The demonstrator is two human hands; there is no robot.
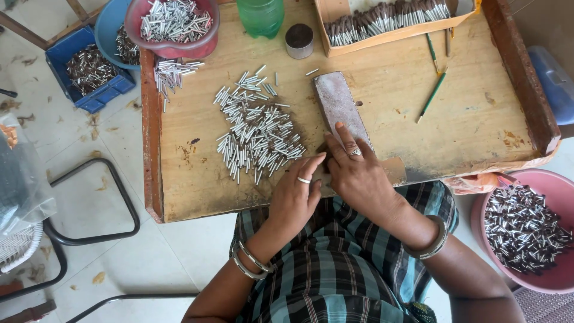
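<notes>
Both hands meet at the near edge of the wooden board (pixel 418 101); the left hand (pixel 297 194) has fingers curled together, tips at the edge of the tube pile (pixel 257 128); whether it pinches a tube I cannot tell; the right hand (pixel 357 170) lies flat, fingers pressed together, on the near end of the grey slab (pixel 336 101); a pink bowl (pixel 173 24) of tubes sits at the far left corner.
</notes>
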